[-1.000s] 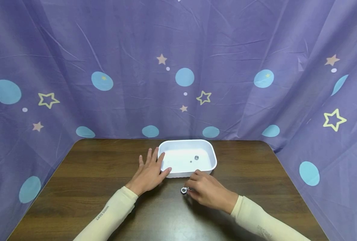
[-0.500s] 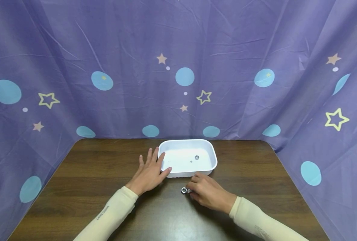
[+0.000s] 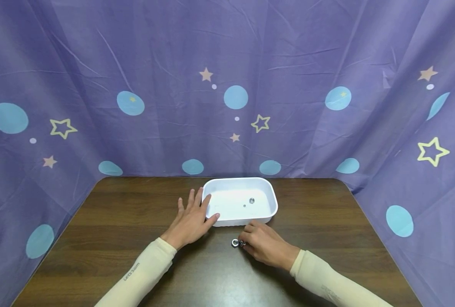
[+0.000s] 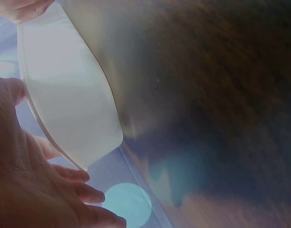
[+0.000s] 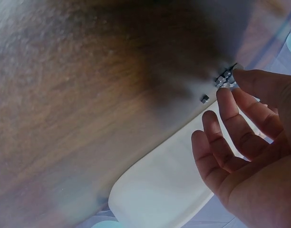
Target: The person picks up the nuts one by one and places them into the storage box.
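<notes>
My left hand (image 3: 189, 219) rests spread against the left end of a white tray (image 3: 233, 222), thumb over its near rim. The left wrist view shows the fingers (image 4: 91, 192) straight along the tray's wall. My right hand (image 3: 267, 244), fingers bent, is low over the table in front of the tray. Its thumb and forefinger pinch at a cluster of small metal nuts (image 5: 222, 78). A larger hex nut (image 3: 235, 243) lies just left of those fingertips. Another nut (image 5: 204, 99) sits apart in the right wrist view, hidden by the hand in the head view.
Inside the tray lie a larger nut (image 3: 252, 200) and a tiny nut (image 3: 244, 206), both right of its middle. The brown wooden table (image 3: 127, 226) ends at a purple curtain (image 3: 166, 106) behind and at the sides.
The right hand has drawn slightly back and to the right, uncovering more of the small nuts beside the larger one. The left hand stays on the tray.
</notes>
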Motion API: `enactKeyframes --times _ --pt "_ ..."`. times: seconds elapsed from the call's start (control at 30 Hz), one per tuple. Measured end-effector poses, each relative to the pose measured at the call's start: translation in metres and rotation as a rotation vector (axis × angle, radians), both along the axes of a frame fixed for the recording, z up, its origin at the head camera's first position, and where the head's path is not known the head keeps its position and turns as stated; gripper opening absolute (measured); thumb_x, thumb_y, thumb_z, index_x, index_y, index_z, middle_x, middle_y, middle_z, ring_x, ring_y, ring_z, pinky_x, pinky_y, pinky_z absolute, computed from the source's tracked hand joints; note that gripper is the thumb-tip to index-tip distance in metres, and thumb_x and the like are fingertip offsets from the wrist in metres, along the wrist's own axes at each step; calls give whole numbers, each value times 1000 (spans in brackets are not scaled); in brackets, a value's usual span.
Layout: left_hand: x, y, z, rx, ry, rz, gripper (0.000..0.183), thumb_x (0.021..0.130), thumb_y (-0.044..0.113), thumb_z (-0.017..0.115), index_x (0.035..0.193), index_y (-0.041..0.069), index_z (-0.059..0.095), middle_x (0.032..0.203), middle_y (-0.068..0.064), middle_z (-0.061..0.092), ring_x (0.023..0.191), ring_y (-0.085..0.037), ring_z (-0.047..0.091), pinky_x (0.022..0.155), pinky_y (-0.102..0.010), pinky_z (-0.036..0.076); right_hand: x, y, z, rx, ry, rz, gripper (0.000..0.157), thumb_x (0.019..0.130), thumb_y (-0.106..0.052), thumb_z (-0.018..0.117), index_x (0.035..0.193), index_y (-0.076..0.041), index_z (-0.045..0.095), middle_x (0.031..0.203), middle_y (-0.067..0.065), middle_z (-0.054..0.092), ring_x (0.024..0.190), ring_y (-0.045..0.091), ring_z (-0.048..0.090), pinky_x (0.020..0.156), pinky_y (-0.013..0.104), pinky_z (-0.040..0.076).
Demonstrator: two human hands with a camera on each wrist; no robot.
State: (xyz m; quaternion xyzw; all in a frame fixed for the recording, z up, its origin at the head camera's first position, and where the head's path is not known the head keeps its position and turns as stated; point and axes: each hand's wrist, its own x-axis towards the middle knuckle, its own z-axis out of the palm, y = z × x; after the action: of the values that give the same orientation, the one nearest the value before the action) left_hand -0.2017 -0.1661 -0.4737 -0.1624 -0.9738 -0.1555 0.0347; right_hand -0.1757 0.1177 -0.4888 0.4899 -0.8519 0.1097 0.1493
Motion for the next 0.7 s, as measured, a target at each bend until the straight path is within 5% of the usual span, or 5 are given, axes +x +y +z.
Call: enactKeyframes --times 0.7 --pt "-1 0 -1 4 6 2 83 112 62 51 171 4 39 181 -26 14 166 -53 9 121 -86 14 -3 -5 -7 29 32 -16 12 90 -11 87 95 -16 78 88 -4 72 84 17 63 74 33 53"
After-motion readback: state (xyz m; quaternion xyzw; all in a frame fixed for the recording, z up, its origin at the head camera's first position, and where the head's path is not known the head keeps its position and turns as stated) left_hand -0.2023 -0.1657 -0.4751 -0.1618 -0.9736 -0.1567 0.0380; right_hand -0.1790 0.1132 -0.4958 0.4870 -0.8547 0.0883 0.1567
